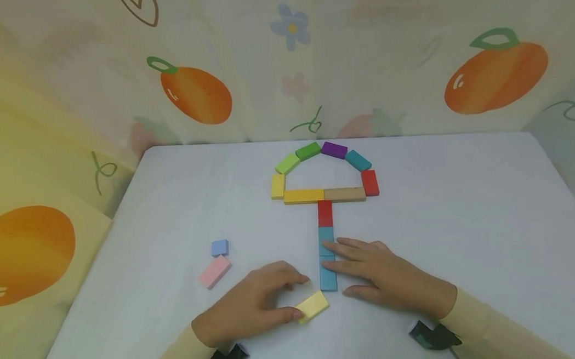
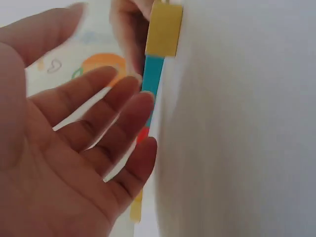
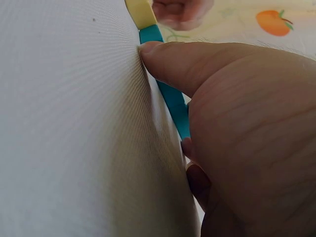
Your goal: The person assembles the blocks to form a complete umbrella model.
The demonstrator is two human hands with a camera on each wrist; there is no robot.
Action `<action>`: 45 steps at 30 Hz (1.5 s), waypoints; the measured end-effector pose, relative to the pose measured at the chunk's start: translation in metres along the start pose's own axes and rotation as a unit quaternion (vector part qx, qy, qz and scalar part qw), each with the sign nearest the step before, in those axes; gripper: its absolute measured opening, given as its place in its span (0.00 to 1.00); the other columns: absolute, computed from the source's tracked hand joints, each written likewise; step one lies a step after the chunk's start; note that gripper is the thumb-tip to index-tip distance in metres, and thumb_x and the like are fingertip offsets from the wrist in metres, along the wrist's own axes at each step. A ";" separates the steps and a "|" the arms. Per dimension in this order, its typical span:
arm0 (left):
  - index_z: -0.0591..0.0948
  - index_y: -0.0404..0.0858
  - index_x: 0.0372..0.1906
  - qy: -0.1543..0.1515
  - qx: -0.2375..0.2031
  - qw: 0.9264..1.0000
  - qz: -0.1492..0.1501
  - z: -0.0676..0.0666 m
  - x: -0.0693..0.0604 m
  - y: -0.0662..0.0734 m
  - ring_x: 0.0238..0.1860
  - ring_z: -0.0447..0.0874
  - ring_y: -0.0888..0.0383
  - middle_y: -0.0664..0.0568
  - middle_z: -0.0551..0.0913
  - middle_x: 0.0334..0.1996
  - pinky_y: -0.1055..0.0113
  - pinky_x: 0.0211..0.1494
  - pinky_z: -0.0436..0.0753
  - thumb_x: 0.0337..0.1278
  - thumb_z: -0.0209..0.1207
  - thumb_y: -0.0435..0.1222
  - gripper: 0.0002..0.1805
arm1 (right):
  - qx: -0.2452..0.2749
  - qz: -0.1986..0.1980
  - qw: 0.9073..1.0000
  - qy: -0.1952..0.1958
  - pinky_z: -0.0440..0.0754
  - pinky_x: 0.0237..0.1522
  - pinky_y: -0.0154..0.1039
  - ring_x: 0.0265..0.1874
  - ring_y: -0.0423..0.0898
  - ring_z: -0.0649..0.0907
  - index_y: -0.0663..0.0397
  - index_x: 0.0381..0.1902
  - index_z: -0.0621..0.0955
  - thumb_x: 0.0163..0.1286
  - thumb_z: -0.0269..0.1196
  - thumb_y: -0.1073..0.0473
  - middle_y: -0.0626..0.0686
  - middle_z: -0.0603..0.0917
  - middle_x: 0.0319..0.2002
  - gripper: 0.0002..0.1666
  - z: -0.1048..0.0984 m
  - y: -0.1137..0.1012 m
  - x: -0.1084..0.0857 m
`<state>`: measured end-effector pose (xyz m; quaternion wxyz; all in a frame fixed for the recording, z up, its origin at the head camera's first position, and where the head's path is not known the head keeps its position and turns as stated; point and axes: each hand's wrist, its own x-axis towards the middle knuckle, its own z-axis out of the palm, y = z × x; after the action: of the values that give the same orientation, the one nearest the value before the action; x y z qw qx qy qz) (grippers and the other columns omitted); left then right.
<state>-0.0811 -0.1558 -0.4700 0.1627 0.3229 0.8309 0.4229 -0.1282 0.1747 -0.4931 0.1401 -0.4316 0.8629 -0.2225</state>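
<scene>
In the head view, a pale yellow block (image 1: pixel 315 305) lies slanted at the lower end of a vertical row, touching or nearly touching its corner. My left hand (image 1: pixel 255 305) is beside it, thumb at the block's near end and the other fingers held off it, loosely bent. The row has a red block (image 1: pixel 325 214) on top and two blue blocks (image 1: pixel 329 282) below. Fingertips of my right hand (image 1: pixel 387 275) rest on the blue blocks, with the thumb on the cloth to their right. The left wrist view shows the yellow block (image 2: pixel 165 32) beyond relaxed fingers.
Above the row, a yellow-orange block (image 1: pixel 303 195) and a wood-coloured block (image 1: pixel 345 194) form a crossbar. Several coloured blocks arch over it, including a purple block (image 1: pixel 334 150). A pink block (image 1: pixel 215 272) and a small light-blue block (image 1: pixel 220 248) lie left on the white table (image 1: pixel 467 201).
</scene>
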 end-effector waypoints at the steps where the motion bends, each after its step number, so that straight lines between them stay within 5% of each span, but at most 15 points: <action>1: 0.83 0.48 0.70 0.007 -0.008 1.000 0.001 -0.003 -0.001 0.000 0.56 0.81 0.61 0.62 0.84 0.60 0.59 0.62 0.82 0.73 0.72 0.48 0.25 | 0.000 0.000 1.000 0.000 0.74 0.69 0.63 0.84 0.49 0.58 0.24 0.85 0.68 0.79 0.68 0.38 0.36 0.58 0.86 0.41 0.000 0.000 0.000; 5: 0.81 0.45 0.72 0.033 -0.076 0.997 0.010 -0.017 -0.005 -0.002 0.60 0.83 0.53 0.54 0.84 0.65 0.54 0.63 0.82 0.77 0.68 0.42 0.24 | 0.000 0.004 1.000 -0.002 0.73 0.69 0.64 0.84 0.49 0.59 0.23 0.85 0.68 0.79 0.68 0.37 0.36 0.58 0.85 0.41 0.001 0.000 0.001; 8: 0.79 0.45 0.75 0.048 -0.112 0.992 0.023 -0.027 -0.009 -0.006 0.64 0.82 0.49 0.51 0.83 0.68 0.51 0.64 0.81 0.85 0.58 0.48 0.24 | 0.002 0.007 1.000 -0.004 0.73 0.69 0.64 0.84 0.50 0.59 0.23 0.85 0.68 0.79 0.68 0.37 0.36 0.59 0.85 0.41 0.001 0.000 0.001; 12: 0.74 0.43 0.79 0.064 -0.114 0.990 0.047 -0.038 -0.016 -0.008 0.67 0.80 0.46 0.49 0.79 0.72 0.48 0.65 0.81 0.89 0.41 0.59 0.33 | 0.003 0.008 1.000 -0.006 0.72 0.70 0.65 0.84 0.50 0.59 0.23 0.85 0.68 0.79 0.68 0.37 0.36 0.58 0.86 0.41 0.002 0.001 0.000; 16: 0.69 0.38 0.82 0.080 -0.111 0.988 0.066 -0.051 -0.024 -0.008 0.68 0.78 0.41 0.45 0.78 0.73 0.48 0.65 0.80 0.90 0.35 0.59 0.37 | 0.000 0.005 1.000 -0.004 0.72 0.70 0.64 0.84 0.50 0.58 0.23 0.85 0.68 0.79 0.67 0.37 0.36 0.58 0.86 0.41 0.002 0.001 0.001; 22: 0.70 0.34 0.81 0.123 -0.112 0.985 0.052 -0.068 -0.046 -0.018 0.69 0.78 0.43 0.39 0.80 0.70 0.56 0.66 0.78 0.93 0.37 0.50 0.31 | -0.002 0.005 1.000 -0.002 0.73 0.70 0.63 0.84 0.50 0.58 0.24 0.85 0.68 0.79 0.68 0.38 0.36 0.58 0.86 0.41 0.002 0.002 0.001; 30: 0.69 0.34 0.82 0.179 -0.079 0.980 0.045 -0.082 -0.072 -0.037 0.69 0.77 0.45 0.36 0.80 0.69 0.61 0.65 0.76 0.93 0.29 0.53 0.36 | 0.004 0.007 1.000 -0.007 0.72 0.70 0.64 0.84 0.50 0.58 0.23 0.85 0.68 0.79 0.68 0.38 0.36 0.58 0.86 0.41 0.003 0.002 0.001; 36: 0.68 0.32 0.82 0.170 -0.104 0.980 0.021 -0.083 -0.085 -0.048 0.69 0.77 0.42 0.31 0.79 0.68 0.61 0.68 0.74 0.94 0.30 0.48 0.33 | 0.005 0.008 1.000 -0.008 0.72 0.70 0.64 0.84 0.50 0.58 0.23 0.85 0.68 0.79 0.68 0.38 0.36 0.57 0.86 0.41 0.003 0.001 0.001; 45: 0.77 0.36 0.77 0.143 -0.099 0.985 -0.005 -0.082 -0.087 -0.055 0.73 0.74 0.50 0.42 0.79 0.72 0.64 0.64 0.78 0.89 0.47 0.34 0.22 | 0.003 0.006 1.000 -0.006 0.72 0.70 0.65 0.84 0.49 0.58 0.23 0.85 0.68 0.79 0.68 0.38 0.36 0.58 0.85 0.41 0.003 0.002 0.001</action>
<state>-0.0836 -0.2877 -0.4666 0.0755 0.2375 0.8012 0.5441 -0.1287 0.1743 -0.4964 0.1477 -0.4269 0.8641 -0.2220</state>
